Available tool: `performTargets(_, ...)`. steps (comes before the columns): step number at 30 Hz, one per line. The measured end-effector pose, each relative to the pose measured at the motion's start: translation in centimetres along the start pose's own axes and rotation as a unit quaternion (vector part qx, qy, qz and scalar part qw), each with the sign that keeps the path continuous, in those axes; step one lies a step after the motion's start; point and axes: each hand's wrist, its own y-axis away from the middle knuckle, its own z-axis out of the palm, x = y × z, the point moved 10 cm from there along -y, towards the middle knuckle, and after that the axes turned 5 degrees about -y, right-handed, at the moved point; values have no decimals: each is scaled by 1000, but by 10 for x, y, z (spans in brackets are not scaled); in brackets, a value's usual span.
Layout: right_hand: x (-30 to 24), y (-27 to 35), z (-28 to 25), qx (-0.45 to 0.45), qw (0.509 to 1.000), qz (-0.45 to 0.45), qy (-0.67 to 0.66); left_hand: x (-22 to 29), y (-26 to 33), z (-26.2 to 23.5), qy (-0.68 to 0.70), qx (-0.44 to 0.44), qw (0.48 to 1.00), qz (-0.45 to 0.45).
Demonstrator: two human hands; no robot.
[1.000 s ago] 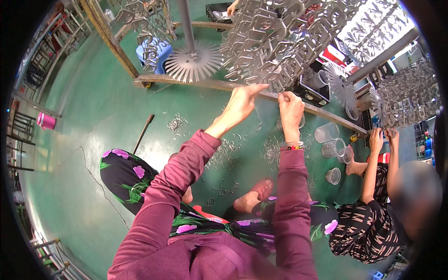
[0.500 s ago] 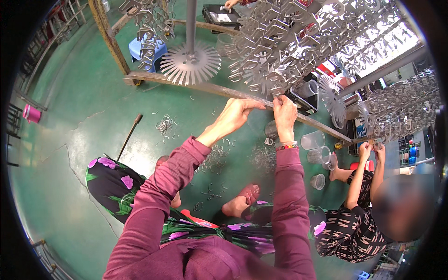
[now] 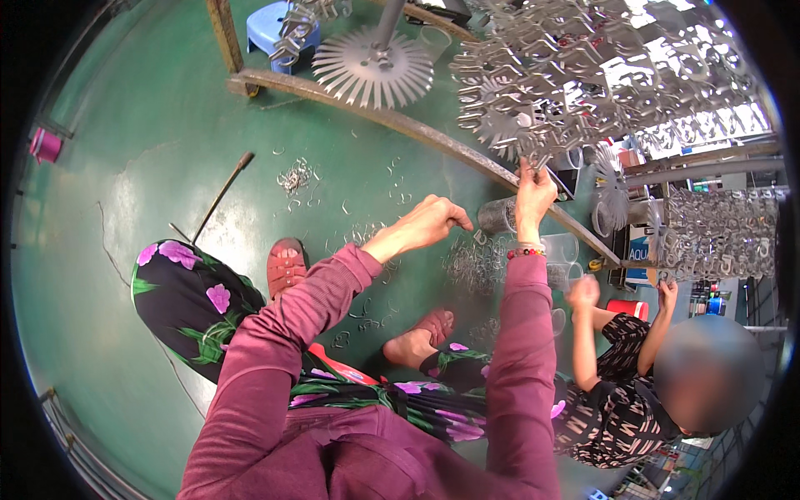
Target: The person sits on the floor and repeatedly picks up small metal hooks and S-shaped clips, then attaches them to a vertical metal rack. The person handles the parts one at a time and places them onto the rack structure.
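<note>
My right hand (image 3: pixel 535 198) is raised at the lower edge of a dense hanging cluster of curved silver metal pieces (image 3: pixel 567 75). Its fingers pinch one of these hook-like pieces (image 3: pixel 540 162). Lower and to the left is my left hand (image 3: pixel 427 223), its fingers curled together and pointing toward a clear plastic cup (image 3: pixel 497 215) of small metal bits. Whatever those fingers hold, if anything, is too small to make out. Under both hands, a heap of small metal clips (image 3: pixel 471 265) lies on the green floor.
A rusty frame bar (image 3: pixel 400 121) crosses in front of me, with a slotted metal disc (image 3: pixel 373 68) behind it. At left are a blue stool (image 3: pixel 282 32) and a thin rod (image 3: pixel 223 197). A co-worker (image 3: pixel 621 375) sits close on my right, beside more clear cups (image 3: pixel 560 247).
My left hand has dropped away from the right hand, toward the cup. My right hand stays up at the hanging pieces. The view has shifted, and the co-worker's hands have moved apart.
</note>
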Motion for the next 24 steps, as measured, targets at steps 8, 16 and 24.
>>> performTargets(8, -31, 16, -4, 23, 995, -80, 58, -7, 1, 8, 52, -4, 999, 6)
performTargets(16, -48, 18, 2, 9, 992, -95, 81, -8, 2, 20, 39, -20, 999, 28)
performTargets(24, -47, 18, -1, 7, 994, -55, 96, 28, -14, -28, 197, 117, 972, -45)
